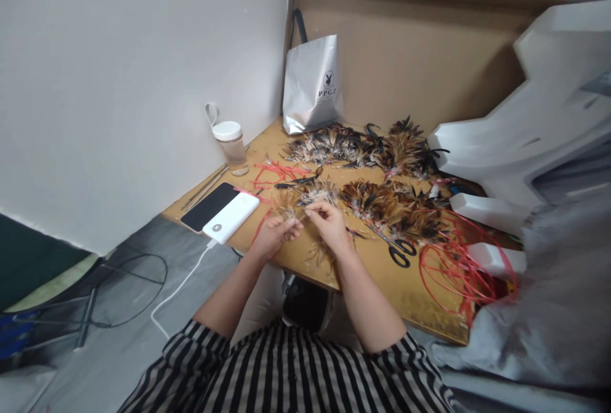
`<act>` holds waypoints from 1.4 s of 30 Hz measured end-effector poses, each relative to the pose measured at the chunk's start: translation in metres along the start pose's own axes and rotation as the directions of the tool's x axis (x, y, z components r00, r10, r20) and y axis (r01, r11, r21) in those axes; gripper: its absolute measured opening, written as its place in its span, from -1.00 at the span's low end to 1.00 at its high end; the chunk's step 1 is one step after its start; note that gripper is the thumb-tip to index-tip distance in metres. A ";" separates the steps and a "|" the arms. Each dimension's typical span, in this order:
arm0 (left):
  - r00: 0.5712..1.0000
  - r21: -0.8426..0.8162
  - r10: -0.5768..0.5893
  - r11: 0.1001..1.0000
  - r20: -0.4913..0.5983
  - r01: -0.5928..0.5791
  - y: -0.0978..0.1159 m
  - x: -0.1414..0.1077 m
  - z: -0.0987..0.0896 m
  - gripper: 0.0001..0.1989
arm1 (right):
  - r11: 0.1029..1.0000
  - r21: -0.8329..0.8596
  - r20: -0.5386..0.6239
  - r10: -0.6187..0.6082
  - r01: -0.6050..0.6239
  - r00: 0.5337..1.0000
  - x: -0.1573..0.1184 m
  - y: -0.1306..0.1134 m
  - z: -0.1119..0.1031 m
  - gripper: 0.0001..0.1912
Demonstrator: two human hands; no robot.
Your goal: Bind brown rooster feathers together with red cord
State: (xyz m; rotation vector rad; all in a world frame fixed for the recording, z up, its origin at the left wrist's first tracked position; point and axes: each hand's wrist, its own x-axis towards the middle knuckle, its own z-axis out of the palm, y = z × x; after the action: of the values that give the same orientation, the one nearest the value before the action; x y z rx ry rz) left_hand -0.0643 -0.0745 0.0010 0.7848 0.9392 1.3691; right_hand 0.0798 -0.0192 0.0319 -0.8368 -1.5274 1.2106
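Close to the table's front edge, my left hand [275, 235] is closed around the base of a small bunch of brown feathers [285, 204], whose tips fan out above it. Just to the right, my right hand [329, 223] pinches with thumb and forefinger; whatever lies in that pinch is too small to make out. Beyond my hands lies a heap of pale, fluffy feathers [317, 193]. Brown and black feathers [396, 206] are spread to the right, with black-handled scissors [401, 252] partly under them. Loose feather scraps [321, 254] lie below my right hand.
A phone [209, 206] and a white power bank [231, 217] with a cable lie left. Behind them stands a lidded cup [233, 149]. Red strips [279, 173] and a red strip tangle [458, 270] are on the wooden table [382, 301]. A silver bag [312, 85] stands at the back.
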 end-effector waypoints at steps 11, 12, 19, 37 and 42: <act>0.995 -0.342 -0.080 0.935 0.053 0.094 0.003 0.000 -0.011 -0.89 | 0.934 0.192 0.298 0.237 -0.301 0.925 -0.004 0.005 0.006 -0.73; 0.993 -0.327 -0.093 0.938 0.072 0.111 0.003 0.000 -0.011 -0.89 | 0.933 0.193 0.298 0.239 -0.304 0.924 -0.005 0.006 0.008 -0.75; 0.994 -0.288 -0.097 0.952 0.044 0.105 -0.002 0.003 -0.010 -0.86 | 0.947 0.175 0.219 0.228 -0.269 0.949 -0.005 0.003 0.007 -0.81; 0.999 0.032 -0.042 0.999 0.008 0.042 -0.006 0.002 0.007 -0.71 | 0.990 -0.133 0.058 -0.037 0.044 0.998 -0.004 0.010 0.007 -0.85; 1.000 0.073 -0.007 0.997 0.019 0.006 -0.008 0.002 0.006 -0.72 | 0.998 -0.047 0.118 0.055 -0.050 0.991 -0.006 0.001 0.009 -0.80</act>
State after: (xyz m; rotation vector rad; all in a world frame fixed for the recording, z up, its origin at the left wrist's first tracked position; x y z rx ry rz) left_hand -0.0554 -0.0731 -0.0037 0.8482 0.9808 1.3254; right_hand 0.0727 -0.0273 0.0292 -0.8510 -1.6428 1.2889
